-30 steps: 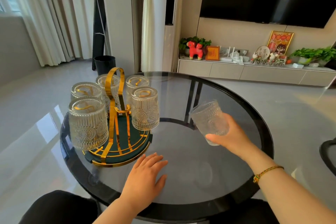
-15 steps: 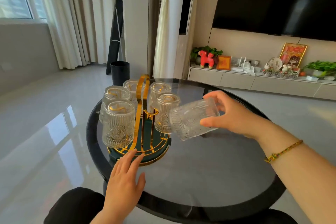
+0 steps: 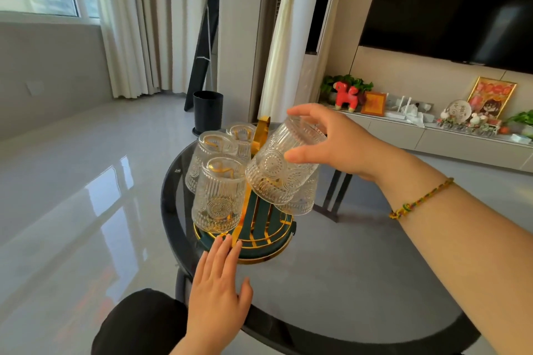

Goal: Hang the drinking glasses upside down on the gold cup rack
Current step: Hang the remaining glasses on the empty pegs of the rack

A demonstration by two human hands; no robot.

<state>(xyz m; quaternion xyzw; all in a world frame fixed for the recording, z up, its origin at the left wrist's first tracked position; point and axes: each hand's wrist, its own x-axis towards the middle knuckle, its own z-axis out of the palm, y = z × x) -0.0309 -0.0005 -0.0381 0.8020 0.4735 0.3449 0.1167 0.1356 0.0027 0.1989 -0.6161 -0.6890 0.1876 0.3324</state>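
Head view: the right hand point(image 3: 331, 147) has its grip closed around the base of an embossed drinking glass point(image 3: 284, 164), tilted mouth-down over the gold cup rack point(image 3: 253, 210) on the round glass table point(image 3: 346, 282). The left hand point(image 3: 216, 291) lies flat and released, fingertips touching the rack's green base. Other glasses hang inverted.

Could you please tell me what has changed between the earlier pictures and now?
The right hand carried the glass from above the table to the gold rack, tipping it mouth-down. The left hand slid forward to the rack's base. The hung glasses stayed put.
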